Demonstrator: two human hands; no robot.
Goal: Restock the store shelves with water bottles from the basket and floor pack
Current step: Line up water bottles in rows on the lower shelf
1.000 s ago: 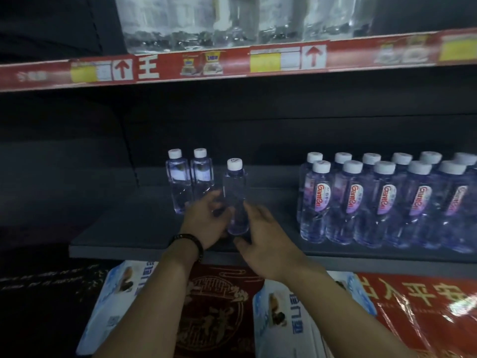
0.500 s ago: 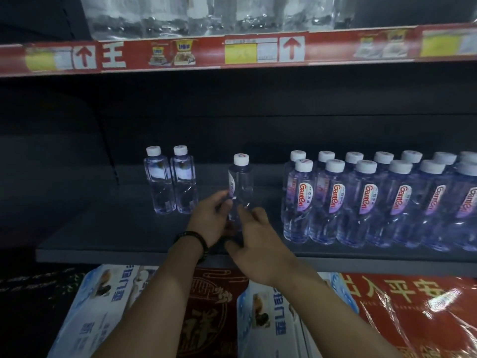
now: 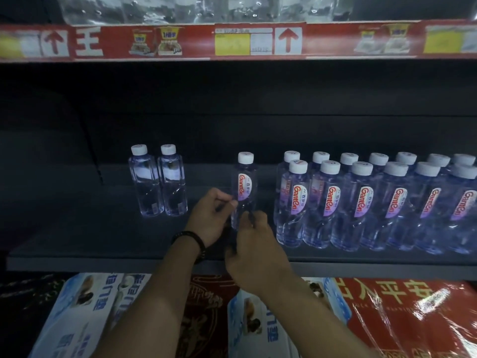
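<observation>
A single clear water bottle [image 3: 244, 187] with a white cap stands upright on the dark shelf [image 3: 77, 236], its red-lettered label facing me. My left hand [image 3: 213, 218] grips its lower body from the left, fingers curled toward it. My right hand [image 3: 254, 244] holds its base from the right and front. Two more bottles [image 3: 157, 182] stand together to the left with their labels turned away. A double row of several labelled bottles [image 3: 361, 202] fills the shelf to the right.
A red price strip [image 3: 232, 40] edges the shelf above, which carries plastic-wrapped bottles. Below the shelf edge lie blue-and-white packs [image 3: 85, 311] and red wrapped packs [image 3: 402, 319]. Bare shelf lies between the held bottle and its neighbours on both sides.
The single bottle has shifted right, away from the left pair and toward the right row, and has been turned so its label faces front. Both hands stayed on it.
</observation>
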